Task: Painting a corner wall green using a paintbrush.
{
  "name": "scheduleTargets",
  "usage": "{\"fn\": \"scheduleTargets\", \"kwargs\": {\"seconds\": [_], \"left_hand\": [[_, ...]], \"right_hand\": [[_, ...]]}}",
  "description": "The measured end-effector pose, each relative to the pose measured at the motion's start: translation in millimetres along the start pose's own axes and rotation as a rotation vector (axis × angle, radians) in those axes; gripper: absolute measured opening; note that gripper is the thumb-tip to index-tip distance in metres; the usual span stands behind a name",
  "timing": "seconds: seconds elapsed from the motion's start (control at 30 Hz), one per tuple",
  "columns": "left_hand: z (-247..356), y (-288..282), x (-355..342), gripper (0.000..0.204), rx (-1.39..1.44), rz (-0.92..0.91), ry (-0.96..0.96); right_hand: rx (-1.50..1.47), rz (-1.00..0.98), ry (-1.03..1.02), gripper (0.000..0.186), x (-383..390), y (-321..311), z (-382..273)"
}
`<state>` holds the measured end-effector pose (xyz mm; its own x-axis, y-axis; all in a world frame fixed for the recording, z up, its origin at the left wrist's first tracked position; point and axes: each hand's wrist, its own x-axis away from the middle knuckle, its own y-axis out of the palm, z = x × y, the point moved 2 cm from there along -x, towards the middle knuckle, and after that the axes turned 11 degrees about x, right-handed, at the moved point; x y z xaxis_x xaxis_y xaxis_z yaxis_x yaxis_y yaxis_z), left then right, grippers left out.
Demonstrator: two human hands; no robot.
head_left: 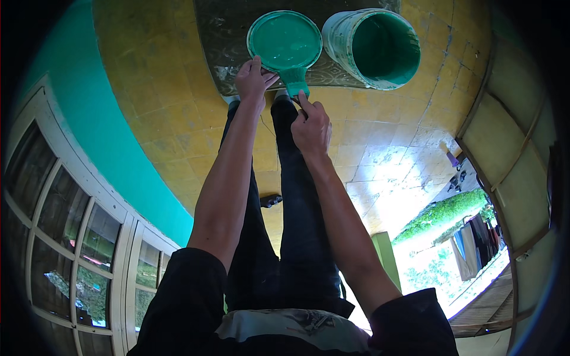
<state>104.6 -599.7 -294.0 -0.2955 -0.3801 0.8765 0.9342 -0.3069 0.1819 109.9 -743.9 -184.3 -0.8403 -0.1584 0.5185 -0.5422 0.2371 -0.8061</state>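
Observation:
My left hand (253, 80) is closed on the near-left edge of a round green lid (285, 40). Wet-looking green paint coats the lid's face, and its rim is pale; how deep it is, I cannot tell. In my right hand (312, 126) is the handle of a wide paintbrush (294, 80), gripped with the index finger stretched along it. Green paint covers the bristles, which point away from me and meet the lid's near rim. Right of the lid is a large white bucket (339, 43), smeared with green paint and tilted in view, with green inside.
Beneath the bucket lies a dark patterned mat (222, 35) on the yellow tiled floor (160, 89). A dark sandal (271, 200) is on the tiles by my legs. White-framed windows (77, 237) and a turquoise wall line the left. Clothes (475, 243) hang outdoors at the lower right.

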Motion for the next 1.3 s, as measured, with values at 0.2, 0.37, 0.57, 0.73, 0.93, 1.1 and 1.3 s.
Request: {"fn": "scheduleTargets", "kwargs": {"seconds": [0.2, 0.37, 0.57, 0.73, 0.93, 1.1, 1.3], "left_hand": [[3.7, 1.9, 1.9, 0.026, 0.008, -0.007, 0.0], [3.7, 1.0, 3.1, 0.027, 0.009, -0.01, 0.001], [8.5, 1.3, 6.0, 0.031, -0.005, 0.001, 0.013], [11.7, 2.4, 8.0, 0.031, -0.013, -0.004, 0.023], [12.5, 3.8, 7.3, 0.03, -0.042, -0.028, 0.039], [11.5, 0.8, 6.3, 0.029, -0.046, -0.028, 0.05], [8.3, 0.4, 5.9, 0.027, -0.015, -0.037, 0.044]], "right_hand": [[-0.013, -0.021, 0.026, 0.042, 7.3, -10.7, 3.2], [-0.246, 0.125, 0.028, 0.037, 8.3, -23.2, 8.4], [-0.388, 0.107, 0.144, 0.033, -12.5, -39.5, 9.7], [-0.435, 0.027, 0.265, 0.032, -28.8, -35.6, 5.9], [-0.112, 0.032, 0.206, 0.035, -45.9, -40.3, 8.0], [-0.129, -0.105, 0.262, 0.033, -46.0, -39.2, 5.4], [-0.29, -0.181, 0.334, 0.029, -45.7, -26.0, 14.9]]}}
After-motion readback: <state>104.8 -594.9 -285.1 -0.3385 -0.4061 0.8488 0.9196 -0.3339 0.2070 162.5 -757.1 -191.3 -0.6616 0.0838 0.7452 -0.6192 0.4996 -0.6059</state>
